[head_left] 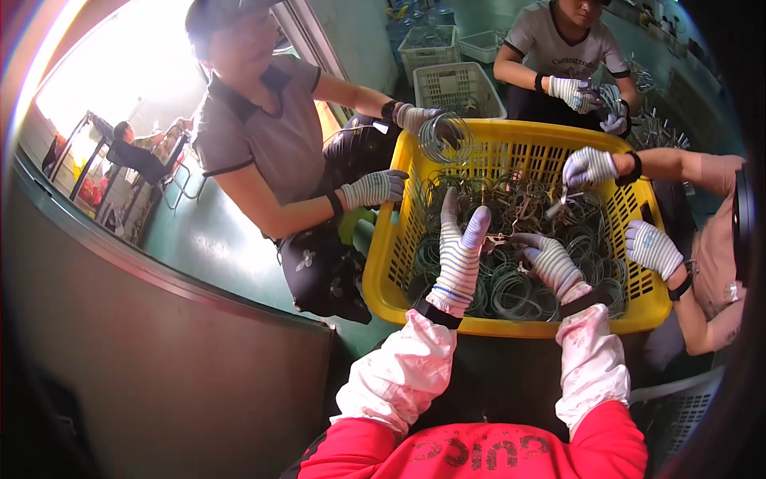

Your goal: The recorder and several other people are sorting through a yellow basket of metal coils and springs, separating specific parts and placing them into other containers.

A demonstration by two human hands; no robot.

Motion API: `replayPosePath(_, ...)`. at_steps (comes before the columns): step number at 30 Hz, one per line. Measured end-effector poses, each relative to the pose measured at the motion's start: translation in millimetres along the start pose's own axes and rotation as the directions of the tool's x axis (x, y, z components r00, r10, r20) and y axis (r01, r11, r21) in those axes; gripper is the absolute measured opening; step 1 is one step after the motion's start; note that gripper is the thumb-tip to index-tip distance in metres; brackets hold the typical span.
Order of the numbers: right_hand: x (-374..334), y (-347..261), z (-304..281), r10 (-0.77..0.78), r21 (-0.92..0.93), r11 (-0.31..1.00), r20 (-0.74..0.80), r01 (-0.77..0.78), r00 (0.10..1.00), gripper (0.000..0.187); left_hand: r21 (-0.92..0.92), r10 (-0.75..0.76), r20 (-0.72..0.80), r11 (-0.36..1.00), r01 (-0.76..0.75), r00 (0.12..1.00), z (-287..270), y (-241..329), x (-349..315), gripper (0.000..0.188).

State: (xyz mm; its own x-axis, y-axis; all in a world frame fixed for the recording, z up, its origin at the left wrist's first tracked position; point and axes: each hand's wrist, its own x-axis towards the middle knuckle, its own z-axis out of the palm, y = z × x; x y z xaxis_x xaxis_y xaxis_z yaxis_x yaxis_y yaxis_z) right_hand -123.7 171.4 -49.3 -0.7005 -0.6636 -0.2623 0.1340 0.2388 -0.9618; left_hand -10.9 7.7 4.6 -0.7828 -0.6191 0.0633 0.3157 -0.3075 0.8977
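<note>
A large yellow plastic basket (511,327) stands in front of me, heaped with coils of thin greenish wire (519,297) and small metal pieces. Over the left part of the heap is my left hand (459,267), in a striped glove, its fingers stretched out and apart with nothing between them. My right hand (556,263), gloved likewise, reaches into the heap with bent fingers, thumb and forefinger apart. Close to its fingertips lies a copper-coloured metal piece (496,238); whether they touch it, I cannot tell.
At the left, a co-worker's gloved hand (419,120) holds a wire coil (447,137) over the rim. Another co-worker's hand (589,166) reaches in from the right with a small metal piece. A third person sits beyond the basket. White crates (459,80) stand behind; a metal panel (175,335) flanks my left.
</note>
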Motion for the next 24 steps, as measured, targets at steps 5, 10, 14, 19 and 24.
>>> replayPosePath(5,8.4,4.4,-13.1,0.022,-0.093,0.995,-0.125,-0.034,0.992,0.037,-0.052,-0.013,-0.024,0.999,0.012,1.000,3.7,2.5,-3.1,0.098)
replayPosePath(10,14.0,19.5,-17.2,-0.056,-0.245,0.969,-0.155,0.017,0.986,0.037,-0.014,0.054,-0.009,0.998,-0.054,0.999,-2.0,-2.3,1.7,0.097)
replayPosePath(14,21.2,45.9,-20.8,-0.036,-0.079,0.996,-0.068,0.031,0.997,0.037,0.009,0.014,-0.031,1.000,-0.013,0.999,4.2,3.8,1.1,0.098)
replayPosePath(19,8.2,21.1,-4.8,-0.173,-0.683,0.728,-0.096,0.062,0.980,0.043,0.011,0.074,-0.007,0.997,-0.074,0.997,-5.7,-5.8,6.9,0.102)
replayPosePath(24,9.3,37.3,21.3,-0.222,0.117,0.974,0.301,0.195,0.928,0.064,0.102,0.129,0.071,0.986,-0.136,0.989,10.4,-11.1,-5.6,0.112)
